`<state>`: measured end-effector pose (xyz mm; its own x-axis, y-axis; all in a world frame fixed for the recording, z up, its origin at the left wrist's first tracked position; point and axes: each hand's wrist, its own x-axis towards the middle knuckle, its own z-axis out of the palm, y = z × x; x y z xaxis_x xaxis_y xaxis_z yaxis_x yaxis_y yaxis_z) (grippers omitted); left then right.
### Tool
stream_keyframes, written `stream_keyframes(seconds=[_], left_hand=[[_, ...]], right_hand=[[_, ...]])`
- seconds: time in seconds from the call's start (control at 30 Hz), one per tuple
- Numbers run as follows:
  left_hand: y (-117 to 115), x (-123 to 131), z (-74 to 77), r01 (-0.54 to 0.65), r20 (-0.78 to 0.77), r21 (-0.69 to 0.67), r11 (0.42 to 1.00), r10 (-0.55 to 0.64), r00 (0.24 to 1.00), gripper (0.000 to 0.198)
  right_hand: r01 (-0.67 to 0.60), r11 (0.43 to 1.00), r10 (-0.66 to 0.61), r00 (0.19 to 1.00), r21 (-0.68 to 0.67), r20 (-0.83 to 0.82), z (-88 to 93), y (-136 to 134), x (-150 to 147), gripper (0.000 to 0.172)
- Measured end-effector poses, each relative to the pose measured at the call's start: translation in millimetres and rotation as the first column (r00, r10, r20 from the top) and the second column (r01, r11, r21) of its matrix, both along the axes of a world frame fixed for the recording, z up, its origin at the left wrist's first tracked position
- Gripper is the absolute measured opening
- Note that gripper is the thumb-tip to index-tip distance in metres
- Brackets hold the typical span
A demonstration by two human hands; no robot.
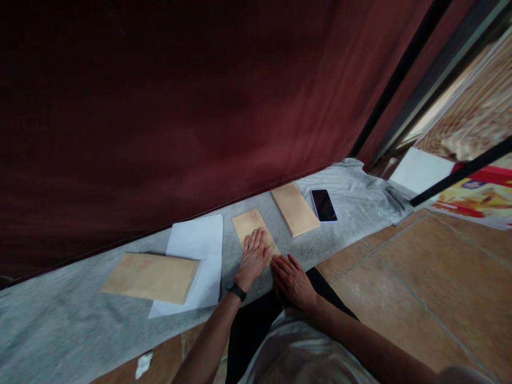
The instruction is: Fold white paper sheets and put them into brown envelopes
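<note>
A brown paper envelope [247, 220] lies on the grey cloth in front of me, its near part covered by my hands. My left hand [255, 253], with a dark band at the wrist, rests flat on it with fingers stretched. At its near right corner is my right hand [294, 280], fingers extended and palm down, touching the envelope's edge. To the right sits a neat stack of brown envelopes [296, 209]. On the left, more brown envelopes [150, 277] overlap a stack of white paper [196, 240].
A phone [324, 205] with a dark screen lies right of the envelope stack. The grey cloth [60, 320] covers a long narrow surface against a dark red panel [200, 117]. Black bars [394, 85], a colourful printed sheet [480, 194] and floor tiles [420, 277] are to the right.
</note>
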<state>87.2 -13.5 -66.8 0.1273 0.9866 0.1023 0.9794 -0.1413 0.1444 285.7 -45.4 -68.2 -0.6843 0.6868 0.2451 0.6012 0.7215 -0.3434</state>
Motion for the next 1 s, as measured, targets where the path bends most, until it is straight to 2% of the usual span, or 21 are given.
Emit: stream_keyframes(seconds=[0.13, 0.27, 0.6, 0.7, 0.77, 1.0], left_hand=[[24.8, -0.8, -0.5, -0.071, 0.011, -0.003, 0.997, 0.071, 0.997, 0.060], [40.7, -3.0, 0.8, -0.090, 0.024, -0.019, 0.996, 0.090, 0.996, 0.060], [49.2, -2.7, 1.7, -0.124, 0.044, -0.046, 0.991, 0.126, 0.991, 0.059], [37.7, -4.4, 0.0, -0.094, 0.062, -0.029, 0.995, 0.096, 0.993, 0.058], [21.6, -4.9, -1.6, -0.062, 0.076, 0.002, 0.998, 0.062, 0.995, 0.058], [-67.1, 4.9, -5.3, 0.002, 0.075, 0.029, 1.000, -0.004, 0.997, 0.057]], right_hand=[[0.001, 1.000, -0.001, 1.000, 0.006, 0.010, 0.1, -0.1, -0.1, 0.048], [0.013, 1.000, -0.012, 1.000, -0.016, 0.022, 2.0, 0.1, -2.4, 0.047], [0.037, 0.999, -0.037, 0.999, -0.032, 0.000, 2.4, -0.4, -6.5, 0.045], [0.038, 0.999, -0.038, 0.999, -0.021, -0.007, 1.0, -0.8, -7.1, 0.043], [0.034, 0.999, -0.034, 0.999, -0.011, -0.005, 0.1, -0.7, -7.7, 0.043], [0.026, 1.000, -0.026, 1.000, -0.002, 0.005, 1.2, -1.2, -7.4, 0.046]])
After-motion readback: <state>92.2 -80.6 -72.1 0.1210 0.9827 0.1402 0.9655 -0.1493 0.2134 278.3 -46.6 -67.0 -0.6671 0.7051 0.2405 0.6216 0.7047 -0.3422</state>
